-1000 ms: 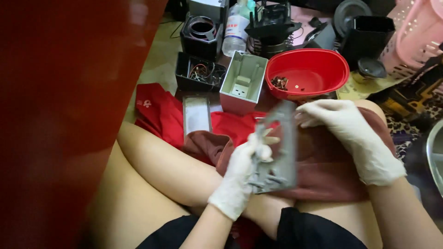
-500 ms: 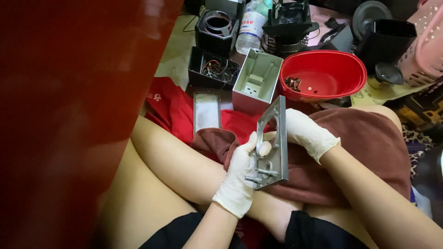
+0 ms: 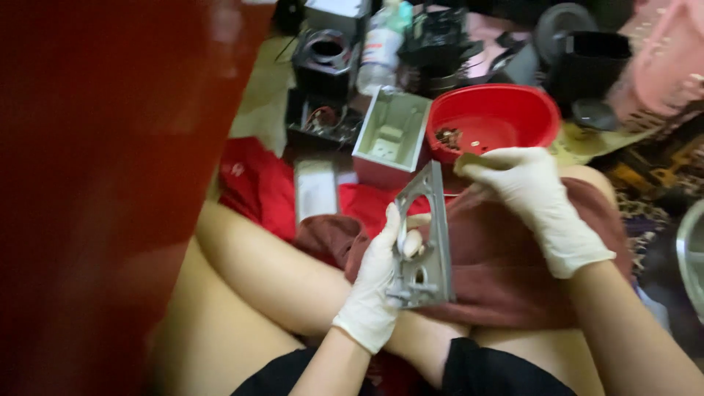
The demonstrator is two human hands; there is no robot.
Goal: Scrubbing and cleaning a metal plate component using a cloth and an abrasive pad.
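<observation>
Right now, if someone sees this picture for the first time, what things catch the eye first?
In the centre, the white-gloved left hand holds a grey metal bracket plate with cut-outs upright over a brown cloth on the lap. The white-gloved right hand grips a small flat piece beside the plate's top edge. Behind them sits a round red plastic bowl, and a blurred dark-red surface fills the left side.
</observation>
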